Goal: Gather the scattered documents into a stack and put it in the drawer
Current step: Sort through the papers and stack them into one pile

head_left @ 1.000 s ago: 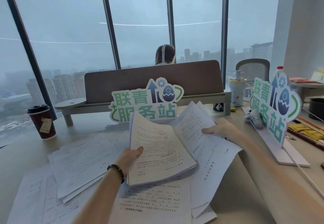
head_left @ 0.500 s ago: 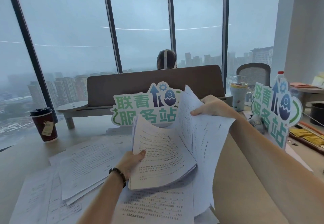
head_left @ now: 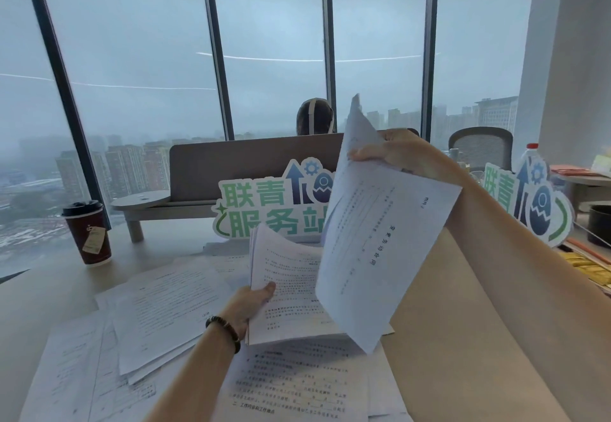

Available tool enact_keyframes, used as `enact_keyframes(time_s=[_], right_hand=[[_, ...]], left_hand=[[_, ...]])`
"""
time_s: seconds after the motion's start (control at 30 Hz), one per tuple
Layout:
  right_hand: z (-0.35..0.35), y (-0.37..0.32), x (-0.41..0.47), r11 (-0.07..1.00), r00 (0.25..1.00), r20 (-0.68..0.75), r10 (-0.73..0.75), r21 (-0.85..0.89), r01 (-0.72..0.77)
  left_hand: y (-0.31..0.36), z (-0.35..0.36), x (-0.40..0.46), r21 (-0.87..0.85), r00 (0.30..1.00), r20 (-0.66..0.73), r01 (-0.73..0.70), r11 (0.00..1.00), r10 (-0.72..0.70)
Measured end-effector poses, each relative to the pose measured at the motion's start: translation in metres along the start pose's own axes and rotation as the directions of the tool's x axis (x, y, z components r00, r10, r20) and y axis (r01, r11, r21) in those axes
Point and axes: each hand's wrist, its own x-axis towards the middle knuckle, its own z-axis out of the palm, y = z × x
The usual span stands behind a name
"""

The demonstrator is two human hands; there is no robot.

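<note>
A dark red paper coffee cup with a black lid and a tan tag (head_left: 88,234) is seen standing on the pale desk (head_left: 43,292), far to the left. Two white cut-out signs with big green letters are set up on the desk, one in the middle (head_left: 264,203) and one to the right (head_left: 529,203), in front of a brown padded divider (head_left: 244,167). Behind the divider, tall glass windows with dark frames (head_left: 142,58) and a grey mesh office chair (head_left: 479,147) can be seen.
</note>
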Motion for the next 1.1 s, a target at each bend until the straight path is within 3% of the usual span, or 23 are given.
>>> enact_keyframes(time_s=[0.13, 0.23, 0.33, 0.4, 0.53, 0.73, 1.1], right_hand=[[-0.003, 0.016, -0.004, 0.98, 0.999, -0.035, -0.033, 0.193, 0.039], [0.008, 0.056, -0.003, 0.931, 0.997, -0.046, 0.065, 0.363, -0.044], [0.031, 0.11, 0.0, 0.89, 0.977, -0.035, 0.212, 0.419, -0.179], [0.046, 0.144, 0.0, 0.838, 0.939, 0.054, 0.339, 0.437, -0.327], [0.068, 0.188, -0.011, 0.75, 0.83, 0.231, 0.507, 0.357, -0.557], [0.085, 0.208, -0.023, 0.702, 0.809, 0.347, 0.474, 0.406, -0.585], [0.092, 0.221, -0.026, 0.779, 0.848, 0.186, 0.496, 0.337, -0.529]], left_hand=[[0.003, -0.002, 0.001, -0.036, 1.0, 0.018, 0.005, 0.999, -0.005], [0.005, -0.002, 0.006, -0.085, 0.998, 0.051, -0.016, 0.996, 0.02], [0.006, -0.001, 0.01, -0.256, 0.994, 0.098, -0.029, 0.966, 0.056], [0.008, -0.002, 0.006, -0.315, 0.992, 0.112, -0.026, 0.949, 0.064], [0.0, -0.006, 0.008, -0.252, 0.991, 0.111, -0.048, 0.967, 0.078], [-0.004, -0.001, 0.008, -0.101, 0.996, 0.026, -0.081, 0.992, 0.084], [-0.009, -0.004, 0.01, -0.1, 0.995, 0.023, -0.091, 0.991, 0.094]])
